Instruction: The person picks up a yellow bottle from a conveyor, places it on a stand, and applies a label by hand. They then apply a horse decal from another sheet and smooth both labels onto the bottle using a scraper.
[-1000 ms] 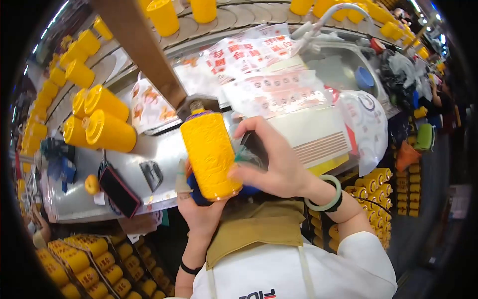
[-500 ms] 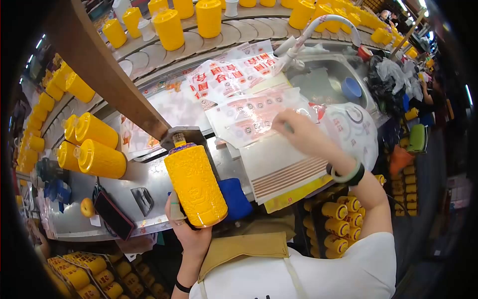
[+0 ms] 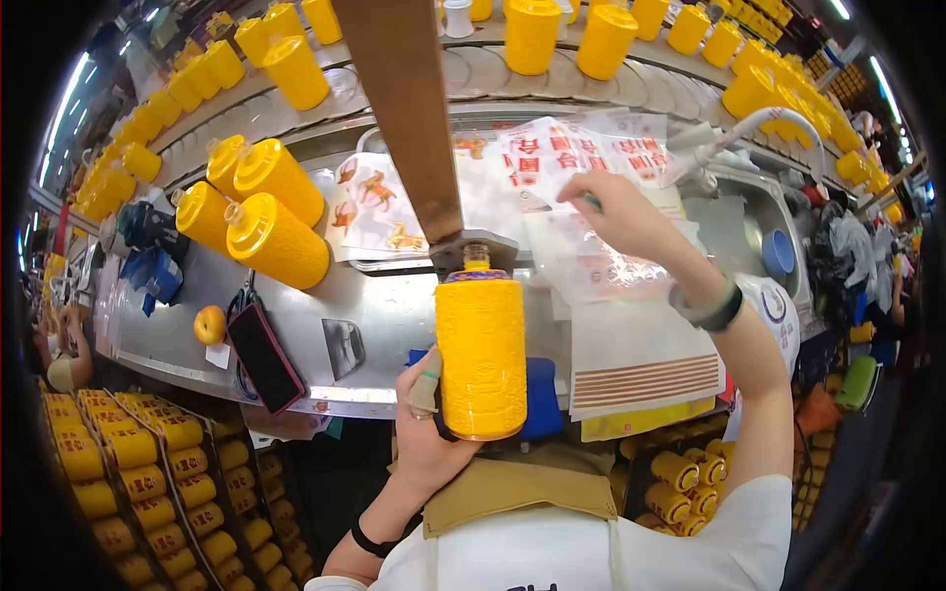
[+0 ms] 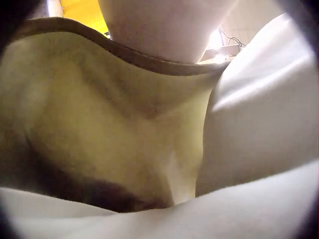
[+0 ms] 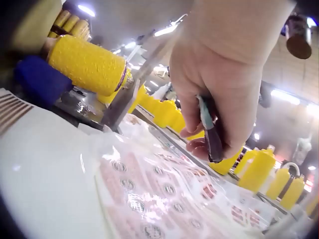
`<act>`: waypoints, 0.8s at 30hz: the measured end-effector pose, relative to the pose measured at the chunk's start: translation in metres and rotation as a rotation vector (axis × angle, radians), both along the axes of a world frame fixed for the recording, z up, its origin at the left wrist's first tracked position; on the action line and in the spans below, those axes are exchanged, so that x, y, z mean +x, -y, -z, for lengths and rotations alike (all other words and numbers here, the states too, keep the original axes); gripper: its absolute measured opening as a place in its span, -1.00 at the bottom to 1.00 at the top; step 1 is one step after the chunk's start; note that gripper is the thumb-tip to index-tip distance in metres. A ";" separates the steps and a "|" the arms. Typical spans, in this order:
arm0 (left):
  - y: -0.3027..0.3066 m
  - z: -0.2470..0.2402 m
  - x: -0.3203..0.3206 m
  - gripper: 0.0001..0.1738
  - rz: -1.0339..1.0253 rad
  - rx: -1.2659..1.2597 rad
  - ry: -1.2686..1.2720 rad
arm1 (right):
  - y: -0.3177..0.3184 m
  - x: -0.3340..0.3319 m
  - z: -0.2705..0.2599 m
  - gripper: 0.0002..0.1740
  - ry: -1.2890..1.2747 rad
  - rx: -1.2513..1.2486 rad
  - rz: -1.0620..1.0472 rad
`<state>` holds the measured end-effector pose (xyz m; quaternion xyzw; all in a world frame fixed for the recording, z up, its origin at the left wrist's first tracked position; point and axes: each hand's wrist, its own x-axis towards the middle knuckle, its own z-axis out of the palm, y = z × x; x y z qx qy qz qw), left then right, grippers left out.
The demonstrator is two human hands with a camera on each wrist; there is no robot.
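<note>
My left hand [image 3: 430, 445] grips the lower end of a yellow embossed bottle [image 3: 481, 360], with a pale finger cot on one digit. The bottle's clear neck points away, at the dark bracket [image 3: 473, 246] on the end of a wooden beam [image 3: 404, 108]. My right hand [image 3: 621, 219] hovers over printed transfer sheets [image 3: 586, 264], fingers curled. In the right wrist view it holds a small dark tool with a teal part [image 5: 213, 142] above the sheets. Mostly apron [image 4: 109, 114] and white shirt fill the left wrist view, so the left hand's grip is hidden there.
Several yellow bottles [image 3: 278, 241] stand at the left of the metal table. Near them lie a phone [image 3: 264, 360] and an apple [image 3: 209, 325]. A sink [image 3: 734, 222] with a blue bowl [image 3: 778, 253] is at right. Behind, a conveyor [image 3: 483, 74] carries more bottles.
My right hand has left the bottle's side and reached forward over the printed sheets. The left hand keeps holding the bottle, now more upright in the head view. The head view has also shifted.
</note>
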<state>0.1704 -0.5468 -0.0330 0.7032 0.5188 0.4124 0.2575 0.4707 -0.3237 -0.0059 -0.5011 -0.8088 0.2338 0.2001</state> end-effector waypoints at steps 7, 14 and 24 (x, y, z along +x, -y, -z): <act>-0.003 0.004 -0.038 -0.01 0.170 -0.173 0.232 | -0.108 -0.089 0.024 -0.68 0.223 -0.067 0.066; -0.011 0.003 -0.035 -0.36 0.103 -0.190 0.336 | -0.172 -0.124 0.049 -0.51 0.281 -0.288 0.283; -0.013 -0.001 -0.035 -0.41 0.103 -0.192 0.419 | -0.213 -0.105 0.116 -0.58 -0.164 -0.018 0.124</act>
